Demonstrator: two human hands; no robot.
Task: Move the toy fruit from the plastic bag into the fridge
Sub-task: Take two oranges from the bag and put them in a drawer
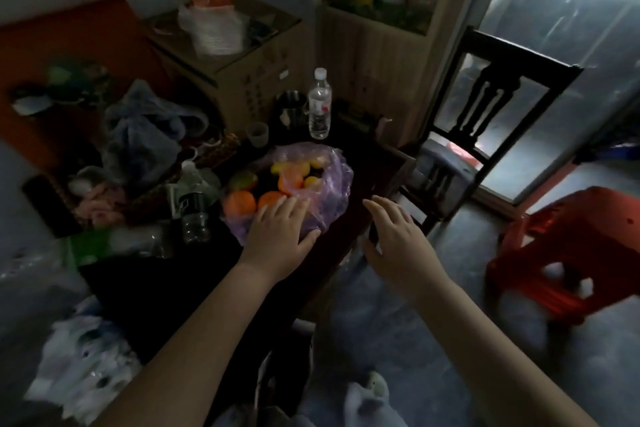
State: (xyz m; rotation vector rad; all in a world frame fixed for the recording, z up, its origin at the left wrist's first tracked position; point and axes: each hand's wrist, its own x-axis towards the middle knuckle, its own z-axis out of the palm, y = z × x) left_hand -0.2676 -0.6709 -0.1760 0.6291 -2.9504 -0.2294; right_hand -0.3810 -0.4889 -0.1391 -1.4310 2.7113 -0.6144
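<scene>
A purple plastic bag [330, 198] lies open on the dark table [162, 288]. Inside it I see several toy fruits: two orange ones [240, 204] at the near left, yellow pieces [310, 180] and a green-red one [244, 180]. My left hand [280, 232] rests flat on the bag's near edge, fingers spread, its fingertips touching an orange fruit. My right hand [394, 239] hovers open to the right of the bag, over the table's edge, holding nothing. No fridge is in view.
A clear water bottle [319, 104] and a metal cup [291, 107] stand behind the bag. Cluttered bags and a dark bottle [194, 211] crowd the left. A cardboard box [239, 62] sits behind, a dark wooden chair [485, 135] at right, a red plastic stool [568, 253] beyond.
</scene>
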